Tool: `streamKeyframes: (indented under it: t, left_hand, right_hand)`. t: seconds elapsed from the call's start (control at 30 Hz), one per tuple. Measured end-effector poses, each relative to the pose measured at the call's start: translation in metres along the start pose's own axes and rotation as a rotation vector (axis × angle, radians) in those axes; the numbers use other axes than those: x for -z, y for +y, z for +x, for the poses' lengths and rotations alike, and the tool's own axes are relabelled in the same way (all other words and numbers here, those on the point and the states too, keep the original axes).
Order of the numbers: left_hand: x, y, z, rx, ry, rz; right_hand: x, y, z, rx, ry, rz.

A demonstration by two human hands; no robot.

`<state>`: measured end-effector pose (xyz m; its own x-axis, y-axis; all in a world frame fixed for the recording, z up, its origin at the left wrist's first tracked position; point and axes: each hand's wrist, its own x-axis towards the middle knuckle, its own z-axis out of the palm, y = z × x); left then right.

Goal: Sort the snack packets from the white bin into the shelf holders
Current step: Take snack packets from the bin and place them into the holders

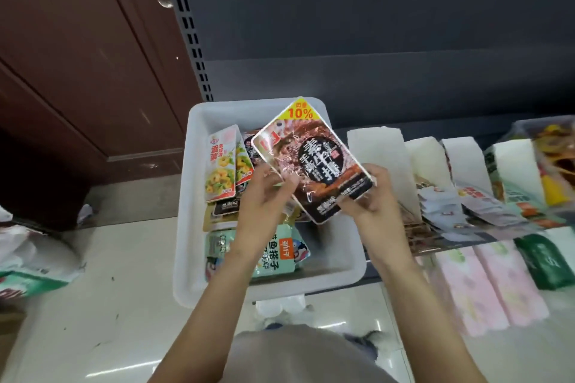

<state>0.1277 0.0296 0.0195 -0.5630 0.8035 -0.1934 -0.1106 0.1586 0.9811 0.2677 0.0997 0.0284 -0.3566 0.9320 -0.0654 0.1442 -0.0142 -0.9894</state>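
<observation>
Both hands, left hand (264,196) and right hand (370,196), pinch a dark snack packet (314,162) above the white bin (193,227); shelf holders (376,146) sit rightward, pale glossy floor (102,305) beneath.

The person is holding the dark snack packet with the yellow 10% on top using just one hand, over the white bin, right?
Not quite. The head view shows both hands on the dark snack packet: the left hand and the right hand each grip its lower edge. It is over the white bin.
</observation>
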Motion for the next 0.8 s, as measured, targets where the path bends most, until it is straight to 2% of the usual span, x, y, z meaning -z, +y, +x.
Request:
streamKeyframes:
  t: [0.03, 0.1, 0.17, 0.33, 0.47, 0.67, 0.8]
  left_hand:
    - [-0.005, 0.003, 0.002, -0.016, 0.051, -0.075]
    - [-0.012, 0.006, 0.007, -0.123, 0.075, -0.08]
    - [-0.02, 0.012, 0.012, -0.247, 0.03, 0.028]
    - [-0.051, 0.022, 0.029, -0.481, -0.11, 0.349]
    - [-0.079, 0.017, 0.042, -0.557, -0.174, 0.396]
    - [-0.103, -0.019, 0.037, -0.603, -0.243, 0.555]
    - [-0.101, -0.027, 0.042, -0.734, -0.213, 0.827]
  right_hand:
    - [0.002, 0.003, -0.002, 0.014, -0.038, -0.041]
    - [0.013, 0.008, -0.001, 0.064, -0.037, -0.172]
    - [0.029, 0.007, 0.004, 0.121, 0.022, -0.301]
    - [0.067, -0.017, 0.021, 0.243, 0.103, -0.298]
    - [0.089, -0.027, 0.03, 0.328, 0.193, -0.447]
    - [0.123, 0.007, 0.031, 0.296, 0.245, -0.696]
    - [0.128, 0.025, 0.033, 0.238, 0.222, -0.65]
